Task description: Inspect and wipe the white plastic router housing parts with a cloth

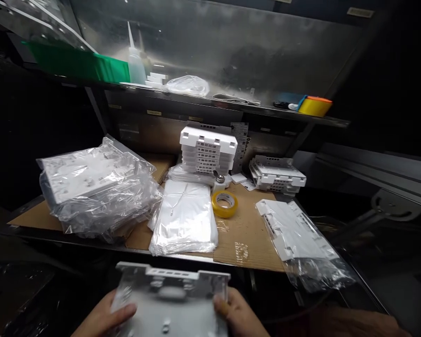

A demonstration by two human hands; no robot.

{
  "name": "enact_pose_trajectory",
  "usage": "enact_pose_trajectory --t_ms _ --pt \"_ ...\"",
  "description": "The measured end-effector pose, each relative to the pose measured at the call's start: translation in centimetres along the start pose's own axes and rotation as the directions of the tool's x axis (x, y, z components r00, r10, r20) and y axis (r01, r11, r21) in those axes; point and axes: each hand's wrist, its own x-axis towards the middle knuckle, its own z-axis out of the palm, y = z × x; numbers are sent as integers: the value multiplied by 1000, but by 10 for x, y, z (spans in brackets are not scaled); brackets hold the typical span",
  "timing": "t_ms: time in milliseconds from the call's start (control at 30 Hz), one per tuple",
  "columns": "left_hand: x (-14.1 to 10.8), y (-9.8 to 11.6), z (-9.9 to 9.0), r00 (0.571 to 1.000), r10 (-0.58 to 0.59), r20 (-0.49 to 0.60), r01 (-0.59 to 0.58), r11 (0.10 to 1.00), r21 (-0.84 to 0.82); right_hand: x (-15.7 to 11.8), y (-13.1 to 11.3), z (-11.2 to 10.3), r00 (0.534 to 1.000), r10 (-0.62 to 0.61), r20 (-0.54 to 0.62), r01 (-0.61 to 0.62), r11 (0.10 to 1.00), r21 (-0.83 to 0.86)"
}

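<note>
At the bottom of the view, a white plastic panel [182, 309] with slots along its far edge is held in front of the bench; it looks wrapped in a clear bag. My left hand [103, 316] grips its left side, thumb on top. On the right side, my right hand [236, 311] grips it the same way. Just beyond the panel lies a stack of clear plastic bags [184, 217]. A roll of yellow tape [225, 204] sits beside the stack. Further right, a bagged white panel [296, 229] overhangs the bench edge.
Several bagged panels [94, 182] are piled at left. Bare white panels [208, 152] stand stacked at the back, with more panels [279, 175] to their right. A small bottle [219, 181] stands behind the tape. Above, a shelf [228, 104] holds a green bin [77, 64] and a nozzle bottle [136, 65].
</note>
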Motion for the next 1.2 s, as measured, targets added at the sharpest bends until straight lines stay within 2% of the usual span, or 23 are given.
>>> enact_pose_trajectory --t_ms 33,67,100,167,267,367,467,600,700,767,867,967,1033,1133,1200 --pt "10 13 14 979 134 154 -148 985 84 -7 -2 -11 988 -5 -153 12 999 46" --pt "22 26 29 928 251 275 -306 935 178 -15 -3 -23 954 -1 -299 34 994 107" --pt "33 38 44 906 311 286 -378 899 221 -23 -4 -37 907 7 -422 73 982 173" --pt "54 58 70 859 427 284 -502 811 300 -41 -7 -63 816 22 -578 177 942 285" --pt "76 68 95 795 512 326 -606 686 403 -67 -17 -88 710 20 -704 327 876 354" --pt "89 67 100 773 506 382 -635 620 461 -84 -28 -95 599 0 -801 432 842 323" --pt "103 76 96 782 490 386 -623 607 493 -89 -33 -95 561 -22 -828 463 837 291" --pt "125 103 92 820 381 428 -563 674 477 -83 -31 -94 565 -31 -824 477 828 296" --pt "140 120 93 823 275 497 -502 762 410 -78 -31 -94 563 -7 -826 465 830 310" --pt "147 126 94 823 265 503 -481 796 368 -75 -30 -94 561 5 -828 455 833 314" --pt "151 131 95 824 305 477 -493 802 338 -70 -26 -99 597 12 -802 434 837 335" --pt "145 135 101 816 319 482 -504 800 325 -57 -16 -99 703 4 -711 343 874 344" --pt "134 135 110 800 284 528 -487 822 296 -40 -9 -88 790 -1 -613 249 915 318" --pt "112 130 131 757 221 615 -440 868 230 0 -4 -53 900 -91 -427 208 949 237" --pt "100 122 146 726 208 656 -429 882 195 30 -6 -27 938 -156 -309 228 950 213"
